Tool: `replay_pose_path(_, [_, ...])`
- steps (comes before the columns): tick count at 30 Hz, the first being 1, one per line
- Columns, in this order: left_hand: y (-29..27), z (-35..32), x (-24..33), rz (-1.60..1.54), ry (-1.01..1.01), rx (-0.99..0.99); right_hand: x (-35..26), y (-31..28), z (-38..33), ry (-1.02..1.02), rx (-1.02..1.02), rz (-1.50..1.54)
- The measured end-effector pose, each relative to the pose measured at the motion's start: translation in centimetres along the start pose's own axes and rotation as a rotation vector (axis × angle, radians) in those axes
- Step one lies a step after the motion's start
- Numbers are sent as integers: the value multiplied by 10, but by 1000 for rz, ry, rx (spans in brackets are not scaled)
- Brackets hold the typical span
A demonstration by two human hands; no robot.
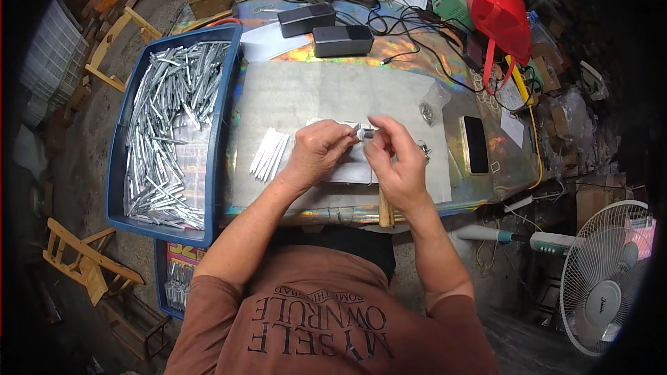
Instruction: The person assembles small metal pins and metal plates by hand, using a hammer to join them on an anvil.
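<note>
Over the middle of the grey mat, my left hand [321, 149] is closed in a pinch on a small shiny metal piece [367, 134]. My right hand [401, 167] has its fingers curled around the other end of the same piece. Fingers hide much of it, so its exact kind is unclear. Below the hands lies a flat pale block or plate [354, 172], partly covered by them. A wooden handle [386, 212] sticks out toward me under my right wrist. Left of my left hand, several thin white strips [269, 155] lie side by side.
At the left stands a blue tray [217, 160] of silvery metal strips. A black phone [474, 144] and a small clear bag [431, 105] lie to the right. Dark boxes [343, 41], cables and a red bag [495, 14] crowd the back. A fan [603, 302] stands at lower right.
</note>
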State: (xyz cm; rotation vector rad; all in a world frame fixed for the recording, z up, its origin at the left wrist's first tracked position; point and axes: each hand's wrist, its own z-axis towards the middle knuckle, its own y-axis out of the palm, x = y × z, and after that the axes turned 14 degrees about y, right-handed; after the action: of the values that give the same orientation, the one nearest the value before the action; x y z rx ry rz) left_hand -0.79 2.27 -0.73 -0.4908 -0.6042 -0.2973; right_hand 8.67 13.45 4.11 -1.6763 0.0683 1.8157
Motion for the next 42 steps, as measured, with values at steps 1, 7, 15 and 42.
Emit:
replay_pose_path(1, [-3, -3, -2, 12, 3, 8, -8, 4, 9, -41, -43, -128])
replay_pose_path(7, [1, -4, -1, -35, -2, -12, -1, 10, 24, -313, -88, -94])
replay_pose_path(15, [3, -7, -6, -68, -63, 15, 24, 13, -3, -581, 94, -229])
replay_pose_path(42, [6, -13, -7, 36, 77, 65, -5, -31, -58, 510, -4, 540])
